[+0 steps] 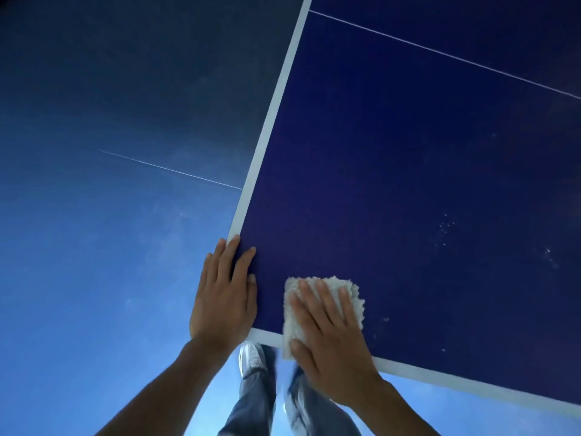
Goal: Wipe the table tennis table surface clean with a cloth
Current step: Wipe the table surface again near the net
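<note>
At the near left corner of the table (408,184), the left hand (224,297) lies flat, its fingers (242,262) straight and close together across the white line along the left edge. Just beside it, the right hand (330,347) presses a pale, nubbly cloth (352,294) onto the dark blue surface, fingers straight and slightly apart on top, with the cloth's near end overhanging the near edge. Pale specks (446,225) dot the surface farther in from the corner, to the right.
</note>
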